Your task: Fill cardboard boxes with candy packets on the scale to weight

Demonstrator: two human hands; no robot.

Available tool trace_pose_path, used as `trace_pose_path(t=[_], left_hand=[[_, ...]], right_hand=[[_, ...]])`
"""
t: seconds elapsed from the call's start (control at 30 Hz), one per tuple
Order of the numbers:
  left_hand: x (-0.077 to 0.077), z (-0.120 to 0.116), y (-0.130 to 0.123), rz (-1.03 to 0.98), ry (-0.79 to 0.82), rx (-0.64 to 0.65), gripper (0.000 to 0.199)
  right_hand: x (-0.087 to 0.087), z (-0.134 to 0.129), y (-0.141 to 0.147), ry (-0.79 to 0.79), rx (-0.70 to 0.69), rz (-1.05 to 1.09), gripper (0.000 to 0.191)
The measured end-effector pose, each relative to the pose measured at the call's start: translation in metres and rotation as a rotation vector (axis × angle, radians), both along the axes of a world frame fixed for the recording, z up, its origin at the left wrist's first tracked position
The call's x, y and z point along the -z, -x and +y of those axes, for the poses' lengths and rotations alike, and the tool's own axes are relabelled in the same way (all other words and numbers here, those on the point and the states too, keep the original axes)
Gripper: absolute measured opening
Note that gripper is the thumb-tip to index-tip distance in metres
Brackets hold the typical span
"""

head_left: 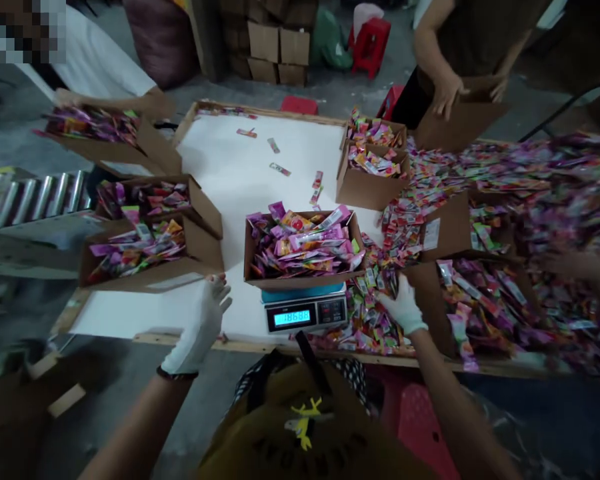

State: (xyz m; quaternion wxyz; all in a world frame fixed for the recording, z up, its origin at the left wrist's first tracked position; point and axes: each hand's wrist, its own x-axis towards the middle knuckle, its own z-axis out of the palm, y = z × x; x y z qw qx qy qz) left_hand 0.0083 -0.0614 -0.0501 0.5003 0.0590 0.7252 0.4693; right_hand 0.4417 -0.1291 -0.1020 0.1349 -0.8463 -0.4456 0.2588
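Note:
An open cardboard box (303,283) filled with pink, purple and orange packets (310,243) sits on a digital scale (306,313) with a lit display. My left hand (205,320), in a white glove, is held up left of the scale, fingers apart and nothing in them. It is nearest the front corner of another filled box (167,283). To the right of the scale, my gloved right hand (405,307) reaches down at loose packets (367,323). Its thumb and fingers are spread, with packets right beneath them.
Filled boxes stand at the left, at the back right (365,190) and at the right (433,300). A large heap of packets (505,163) covers the table's right side. Two people handle boxes across the table (220,147). A roller conveyor (40,197) is at left.

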Motion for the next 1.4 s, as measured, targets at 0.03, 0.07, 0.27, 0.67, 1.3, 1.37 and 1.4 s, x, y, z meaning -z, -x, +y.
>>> trace_pose_path(t=[0.03,0.07,0.27,0.67,1.3,1.37,1.4], left_hand=[[0.0,-0.008,0.003,-0.012,0.04,-0.024,0.029],[0.001,-0.016,0.006,-0.026,0.069,-0.042,0.03],[0.01,-0.047,0.009,-0.11,0.068,-0.004,0.029],[0.036,-0.059,0.004,-0.177,-0.035,0.099,0.02],[0.048,-0.084,0.029,-0.186,-0.021,0.015,0.018],[0.049,-0.081,0.026,-0.185,-0.023,0.03,0.019],[0.049,-0.079,0.023,-0.192,-0.028,0.045,0.02]], right_hand=[[0.024,-0.004,0.002,0.189,0.033,-0.06,0.105],[0.044,-0.008,0.006,0.338,0.048,-0.112,0.11],[0.073,-0.006,0.009,0.429,-0.07,-0.138,0.062],[-0.078,0.039,-0.021,-0.13,-0.366,0.028,0.058],[-0.159,0.141,0.108,-0.542,-0.719,0.169,0.023],[-0.179,0.129,0.086,-0.695,-0.606,0.28,0.023],[-0.188,0.123,0.073,-0.76,-0.551,0.309,0.023]])
